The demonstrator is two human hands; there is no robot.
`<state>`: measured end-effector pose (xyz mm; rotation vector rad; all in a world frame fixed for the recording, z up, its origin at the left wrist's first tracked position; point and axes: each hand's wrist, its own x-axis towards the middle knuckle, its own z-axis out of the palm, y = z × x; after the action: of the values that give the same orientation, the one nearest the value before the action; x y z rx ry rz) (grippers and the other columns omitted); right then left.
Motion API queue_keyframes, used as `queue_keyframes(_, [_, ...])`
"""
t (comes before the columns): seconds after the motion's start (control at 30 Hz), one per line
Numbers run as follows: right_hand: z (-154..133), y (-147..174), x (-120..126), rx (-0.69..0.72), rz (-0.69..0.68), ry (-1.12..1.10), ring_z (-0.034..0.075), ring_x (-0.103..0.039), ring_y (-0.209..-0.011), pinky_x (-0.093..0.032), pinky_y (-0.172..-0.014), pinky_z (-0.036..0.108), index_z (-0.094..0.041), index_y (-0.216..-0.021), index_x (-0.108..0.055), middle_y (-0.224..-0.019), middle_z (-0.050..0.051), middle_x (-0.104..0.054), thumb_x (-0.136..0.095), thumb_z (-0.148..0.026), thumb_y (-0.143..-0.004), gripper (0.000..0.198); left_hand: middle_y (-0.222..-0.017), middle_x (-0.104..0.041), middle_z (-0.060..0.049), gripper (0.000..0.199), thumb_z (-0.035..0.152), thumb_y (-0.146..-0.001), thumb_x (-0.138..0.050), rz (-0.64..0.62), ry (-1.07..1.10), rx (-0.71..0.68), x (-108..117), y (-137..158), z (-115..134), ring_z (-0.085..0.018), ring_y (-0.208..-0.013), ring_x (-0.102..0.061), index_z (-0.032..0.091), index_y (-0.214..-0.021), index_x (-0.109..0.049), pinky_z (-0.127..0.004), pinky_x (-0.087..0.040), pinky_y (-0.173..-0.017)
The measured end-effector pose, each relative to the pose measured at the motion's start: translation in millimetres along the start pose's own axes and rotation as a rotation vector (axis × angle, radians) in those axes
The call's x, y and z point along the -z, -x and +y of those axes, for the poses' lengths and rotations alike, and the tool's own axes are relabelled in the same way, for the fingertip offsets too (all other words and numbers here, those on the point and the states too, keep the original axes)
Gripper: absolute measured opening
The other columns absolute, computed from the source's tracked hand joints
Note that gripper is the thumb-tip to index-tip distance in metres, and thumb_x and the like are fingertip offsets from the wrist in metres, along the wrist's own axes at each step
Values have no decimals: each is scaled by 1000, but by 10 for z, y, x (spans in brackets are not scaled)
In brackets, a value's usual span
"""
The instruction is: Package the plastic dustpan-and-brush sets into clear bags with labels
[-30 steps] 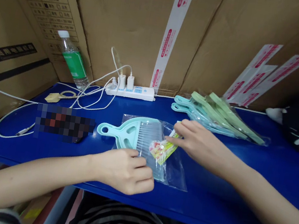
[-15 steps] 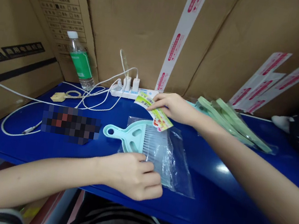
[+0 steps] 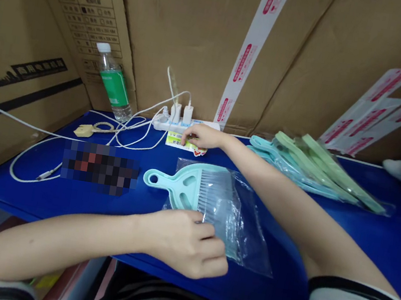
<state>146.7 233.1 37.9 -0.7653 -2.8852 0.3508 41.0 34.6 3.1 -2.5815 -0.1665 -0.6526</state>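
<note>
A light-blue dustpan (image 3: pixel 179 189) with a matching brush (image 3: pixel 212 192) nested in it lies on the table, handle to the left. A clear plastic bag (image 3: pixel 254 244) covers its right part. My left hand (image 3: pixel 195 245) is closed at the near edge of the dustpan and bag, knuckles up; its fingertips are hidden. Farther back, my right hand (image 3: pixel 200 136) has its fingers closed on a yellow-green printed card (image 3: pixel 175 141). That card lies low over the table, just in front of the white power strip (image 3: pixel 161 122).
Bagged light-blue dustpan sets (image 3: pixel 262 143) and green ones (image 3: pixel 320 161) lie at the back right. White cables (image 3: pixel 147 136), a water bottle (image 3: pixel 113 85) and a blurred-out item (image 3: pixel 100 168) are on the left. Cardboard (image 3: pixel 189 31) walls the back of the blue table (image 3: pixel 154 203).
My right hand has carried the card from above the dustpan back and left to the power strip. My left hand stays at the dustpan. The view has shifted slightly.
</note>
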Motion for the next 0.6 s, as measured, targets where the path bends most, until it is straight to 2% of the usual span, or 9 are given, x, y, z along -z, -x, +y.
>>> queue_keyframes(0.07, [-29, 2, -36, 1, 40, 15, 17, -57, -84, -43, -78, 30, -15, -87, -68, -92, 7, -67, -51, -3, -73, 25, -58, -42, 5, 17, 14, -86, -52, 7, 0, 3, -3, 2, 12, -9, -49, -41, 18, -69, -53, -25, -26, -44])
queue_keyframes(0.17, [-132, 156, -46, -10, 221, 37, 20, -56, -90, -42, -82, 34, -15, -89, -64, -98, 10, -64, -52, -7, -74, 20, -58, -44, 5, 16, 14, -86, -51, -1, 14, 9, 21, -1, -3, -9, -49, -42, 17, -70, -54, -25, -27, -44])
queue_keyframes(0.23, [-237, 379, -34, -35, 333, -16, 17, -57, -77, -43, -75, 32, -16, -83, -60, -85, 6, -64, -47, -8, -77, 16, -60, -47, 4, 17, 19, -89, -48, -37, 45, 17, 70, -8, -71, -10, -51, -44, 18, -74, -55, -24, -30, -45])
queue_keyframes(0.3, [-351, 684, -21, -118, 353, -113, 14, -55, -64, -44, -65, 29, -17, -82, -57, -71, 2, -61, -44, -13, -82, 14, -64, -52, 3, 25, 29, -94, -41, -96, 57, 72, 134, -5, -197, -11, -55, -48, 18, -79, -56, -25, -34, -47])
queue_keyframes(0.33, [-405, 855, -21, -158, 374, -137, 14, -55, -62, -44, -62, 28, -18, -82, -56, -70, 2, -61, -44, -14, -82, 12, -66, -55, 2, 24, 27, -94, -39, -131, 10, 142, 161, 7, -276, -12, -58, -51, 18, -81, -56, -25, -37, -49])
queue_keyframes(0.4, [-492, 1201, -43, -212, 414, -142, 14, -56, -65, -46, -62, 29, -20, -78, -53, -74, 3, -62, -45, -20, -83, 9, -70, -59, -2, 22, 27, -94, -41, -232, -164, 383, 187, 54, -437, -15, -65, -56, 16, -82, -56, -25, -39, -53])
queue_keyframes(0.47, [-543, 1508, -103, -273, 421, -190, 17, -58, -70, -49, -62, 31, -22, -79, -52, -80, 5, -62, -44, -27, -86, 11, -69, -62, -5, 29, 37, -94, -41, -358, -276, 546, 166, 122, -565, -18, -67, -59, 14, -85, -56, -26, -41, -55])
queue_keyframes(0.53, [-562, 1736, -188, -359, 400, -321, 18, -61, -75, -52, -62, 33, -22, -91, -53, -89, 7, -64, -45, -33, -87, 14, -62, -61, -5, 36, 43, -94, -40, -491, -250, 635, 113, 186, -638, -20, -59, -59, 12, -91, -57, -27, -40, -52])
queue_keyframes(0.6, [-560, 1875, -270, -419, 373, -425, 19, -63, -79, -54, -62, 34, -22, -101, -51, -97, 9, -64, -47, -37, -86, 21, -56, -59, -1, 37, 40, -95, -39, -565, -111, 720, 59, 219, -665, -18, -50, -56, 8, -111, -51, -25, -36, -47])
